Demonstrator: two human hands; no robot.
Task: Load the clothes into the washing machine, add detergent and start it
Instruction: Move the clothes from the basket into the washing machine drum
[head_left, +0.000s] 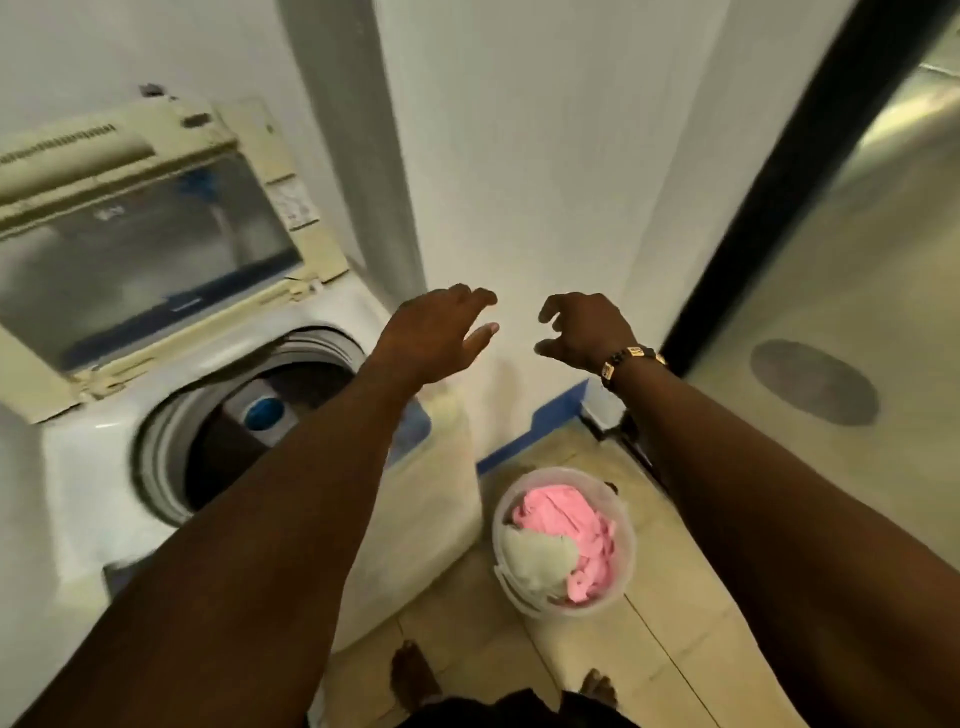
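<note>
A white top-loading washing machine (88, 467) stands at the left with its yellowed lid (156, 228) raised. Its dark drum (234, 431) shows a blue cap inside. On the floor to the machine's right sits a clear plastic bucket (626, 566) holding a pink garment (576, 530) and a pale cloth (540, 561). My left hand (436, 332) is stretched out above the machine's right corner, fingers loose, holding nothing. My right hand (587, 327), with a bracelet at the wrist, hangs in the air beside it, fingers loosely curled and empty.
A white wall (519, 156) with a blue skirting strip (535, 431) rises behind the bucket. A dark door frame (779, 171) and a frosted panel lie at the right. My bare feet (415, 675) stand on beige floor tiles near the machine's front.
</note>
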